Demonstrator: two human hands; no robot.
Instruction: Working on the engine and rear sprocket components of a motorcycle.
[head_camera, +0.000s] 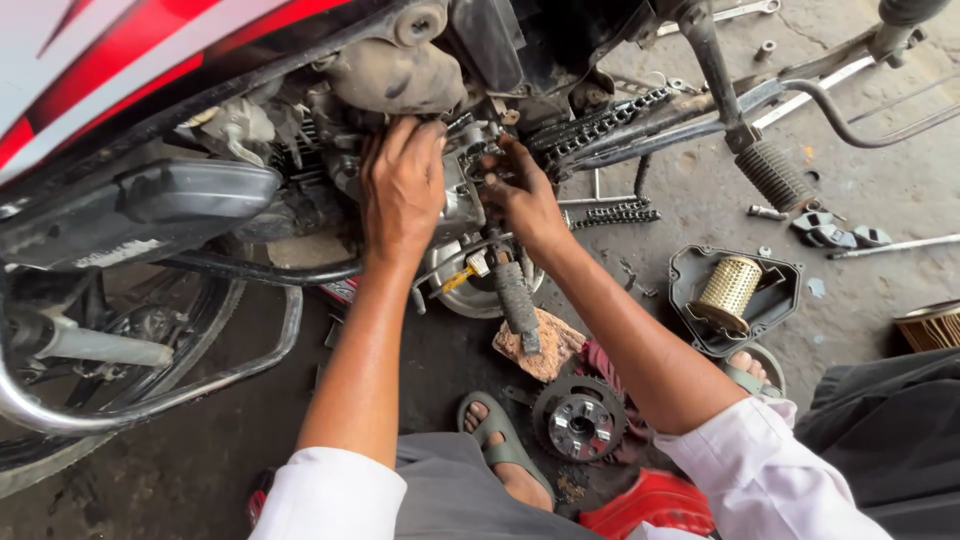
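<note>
Left hand (402, 185) flat on engine (455, 195), right hand (520, 195) gripping beside it

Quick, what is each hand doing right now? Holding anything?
Left hand: open, palm pressed flat on the engine case, holding nothing.
Right hand: fingers curled at the chain by the engine; grip cannot be told.

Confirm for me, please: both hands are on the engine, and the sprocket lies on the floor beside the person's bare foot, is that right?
Not quite: the foot is not bare, it wears a grey sandal. The rest holds in the head view: the left hand and the right hand are on the engine, and the sprocket lies on the floor beside that foot.
</note>
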